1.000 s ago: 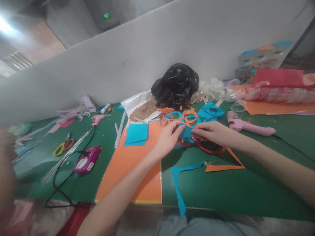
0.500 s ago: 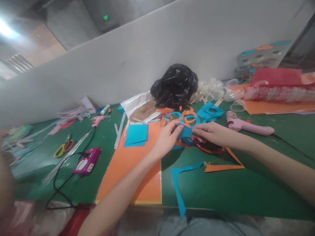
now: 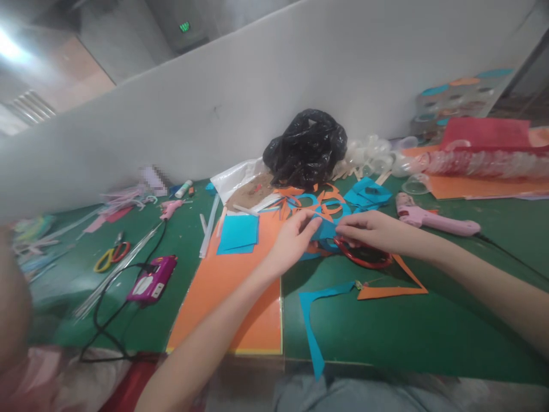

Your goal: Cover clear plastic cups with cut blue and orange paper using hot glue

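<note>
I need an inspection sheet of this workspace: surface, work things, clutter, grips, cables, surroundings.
Surface: green tabletop; orange paper sheet on it.
Work things: blue paper piece; red curved handle by right hand.
Clutter: angular blue paper offcut; black plastic bag.
Grips: left hand and right hand pinch the blue paper piece.
Cables: black cable near purple plastic box; black cord from pink plastic gun-shaped tool.
Surroundings: grey wall; another person's arm at left.

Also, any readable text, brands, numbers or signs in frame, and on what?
No readable text.
Lit green sign, background: marks too small and blurred.
Purple box, left part of table: pale markings, too blurred to read.
Pale item by the wall: partly pixelated, nothing legible.
</note>
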Demonstrator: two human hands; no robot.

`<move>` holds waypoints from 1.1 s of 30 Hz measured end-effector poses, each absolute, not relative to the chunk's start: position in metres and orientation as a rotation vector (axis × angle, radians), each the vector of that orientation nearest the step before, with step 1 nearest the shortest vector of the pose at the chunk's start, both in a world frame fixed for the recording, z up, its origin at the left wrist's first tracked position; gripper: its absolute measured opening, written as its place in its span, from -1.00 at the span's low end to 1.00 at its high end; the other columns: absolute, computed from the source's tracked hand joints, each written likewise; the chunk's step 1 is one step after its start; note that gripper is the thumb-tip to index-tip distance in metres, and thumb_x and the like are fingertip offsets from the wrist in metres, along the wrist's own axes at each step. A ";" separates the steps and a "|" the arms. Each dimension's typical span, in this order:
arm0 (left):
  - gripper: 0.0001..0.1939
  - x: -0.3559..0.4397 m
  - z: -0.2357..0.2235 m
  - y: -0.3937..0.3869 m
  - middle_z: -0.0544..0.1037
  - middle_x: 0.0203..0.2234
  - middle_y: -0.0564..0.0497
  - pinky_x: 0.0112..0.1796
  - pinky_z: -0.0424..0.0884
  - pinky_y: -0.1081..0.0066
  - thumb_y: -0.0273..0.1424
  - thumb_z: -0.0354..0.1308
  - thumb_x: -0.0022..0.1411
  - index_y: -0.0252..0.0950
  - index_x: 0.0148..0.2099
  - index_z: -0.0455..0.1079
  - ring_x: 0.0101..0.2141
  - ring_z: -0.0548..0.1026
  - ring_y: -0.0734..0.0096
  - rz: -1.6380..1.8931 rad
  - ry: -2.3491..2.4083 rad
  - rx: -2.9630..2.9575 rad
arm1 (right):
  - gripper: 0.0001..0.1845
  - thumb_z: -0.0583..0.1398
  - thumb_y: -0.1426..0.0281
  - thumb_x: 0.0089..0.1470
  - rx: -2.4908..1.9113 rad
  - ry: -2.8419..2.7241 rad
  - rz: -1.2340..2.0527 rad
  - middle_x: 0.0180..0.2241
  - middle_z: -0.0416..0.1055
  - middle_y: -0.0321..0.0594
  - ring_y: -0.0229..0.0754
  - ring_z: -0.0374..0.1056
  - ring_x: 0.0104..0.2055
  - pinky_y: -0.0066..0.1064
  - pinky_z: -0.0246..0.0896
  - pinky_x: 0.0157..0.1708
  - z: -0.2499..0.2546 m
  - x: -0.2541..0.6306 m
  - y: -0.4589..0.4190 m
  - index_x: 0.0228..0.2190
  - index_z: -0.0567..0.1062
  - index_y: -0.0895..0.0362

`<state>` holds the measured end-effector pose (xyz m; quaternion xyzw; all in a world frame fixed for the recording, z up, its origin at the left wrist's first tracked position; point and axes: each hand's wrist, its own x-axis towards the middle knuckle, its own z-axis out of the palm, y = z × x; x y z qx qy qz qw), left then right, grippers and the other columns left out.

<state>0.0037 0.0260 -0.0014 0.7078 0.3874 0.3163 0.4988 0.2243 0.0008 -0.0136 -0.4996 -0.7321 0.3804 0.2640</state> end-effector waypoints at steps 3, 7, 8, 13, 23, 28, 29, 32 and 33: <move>-0.71 0.003 -0.003 0.028 0.50 -0.39 0.08 -0.48 0.35 0.56 -0.14 0.09 0.39 -0.26 -0.08 0.43 -0.48 0.43 0.56 0.774 0.905 1.702 | -0.46 0.11 -0.12 0.18 -1.362 -1.981 1.022 -0.56 0.29 -0.35 -0.26 0.16 -0.49 -0.40 0.06 -0.46 -0.013 0.224 0.000 -0.52 0.40 0.07; -0.71 0.002 -0.004 0.029 0.52 -0.33 0.07 -0.46 0.39 0.53 -0.13 0.08 0.39 -0.24 -0.09 0.42 -0.48 0.44 0.56 0.775 0.906 1.675 | -0.46 0.11 -0.13 0.17 -1.368 -1.995 1.013 -0.56 0.31 -0.35 -0.24 0.19 -0.49 -0.39 0.08 -0.45 -0.013 0.225 0.000 -0.52 0.40 0.06; -0.71 0.002 -0.003 0.029 0.53 -0.31 0.07 -0.43 0.40 0.52 -0.14 0.08 0.40 -0.24 -0.10 0.43 -0.46 0.44 0.55 0.786 0.919 1.688 | -0.46 0.11 -0.13 0.17 -1.364 -1.998 1.014 -0.56 0.32 -0.35 -0.24 0.20 -0.48 -0.39 0.09 -0.44 -0.013 0.225 0.000 -0.51 0.40 0.06; -0.76 0.002 0.000 0.030 0.53 -0.33 0.06 -0.28 0.39 0.52 -0.22 0.09 0.38 -0.28 -0.20 0.44 -0.34 0.45 0.50 0.859 0.987 1.770 | -0.47 0.12 -0.10 0.17 -1.342 -1.998 1.016 -0.56 0.34 -0.34 -0.24 0.22 -0.48 -0.39 0.10 -0.43 -0.010 0.223 -0.002 -0.53 0.41 0.07; -0.73 0.001 -0.001 0.033 0.46 -0.45 0.10 -0.35 0.30 0.51 -0.16 0.14 0.28 -0.27 -0.28 0.45 -0.41 0.36 0.50 0.863 1.041 1.722 | -0.50 0.13 -0.06 0.19 -1.319 -1.992 1.036 -0.55 0.36 -0.35 -0.24 0.23 -0.47 -0.39 0.10 -0.42 -0.011 0.223 -0.002 -0.52 0.41 0.08; -0.73 0.001 0.002 0.032 0.42 -0.47 0.10 -0.32 0.30 0.49 -0.17 0.15 0.25 -0.27 -0.33 0.42 -0.40 0.34 0.49 0.915 1.013 1.724 | -0.50 0.11 -0.07 0.20 -1.315 -2.015 1.032 -0.53 0.36 -0.34 -0.23 0.23 -0.45 -0.38 0.12 -0.40 -0.008 0.223 -0.002 -0.50 0.41 0.07; -0.74 0.001 0.001 0.033 0.41 -0.47 0.11 -0.32 0.29 0.49 -0.17 0.15 0.25 -0.27 -0.34 0.41 -0.40 0.33 0.49 0.922 1.006 1.727 | -0.50 0.10 -0.07 0.20 -1.318 -2.020 1.021 -0.53 0.35 -0.34 -0.23 0.23 -0.45 -0.38 0.12 -0.40 -0.006 0.222 -0.002 -0.51 0.40 0.07; -0.75 0.001 0.000 0.034 0.39 -0.46 0.11 -0.33 0.29 0.50 -0.19 0.12 0.29 -0.26 -0.32 0.39 -0.38 0.33 0.48 0.918 0.999 1.753 | -0.49 0.08 -0.07 0.21 -1.321 -2.026 0.992 -0.54 0.35 -0.33 -0.22 0.24 -0.45 -0.37 0.14 -0.38 -0.004 0.219 -0.004 -0.52 0.39 0.06; -0.77 0.000 -0.001 0.035 0.40 -0.45 0.11 -0.33 0.30 0.50 -0.20 0.11 0.30 -0.26 -0.30 0.39 -0.38 0.34 0.48 0.908 1.000 1.762 | -0.49 0.07 -0.06 0.21 -1.320 -2.024 0.987 -0.54 0.35 -0.33 -0.21 0.25 -0.45 -0.36 0.15 -0.38 -0.004 0.218 -0.004 -0.52 0.38 0.06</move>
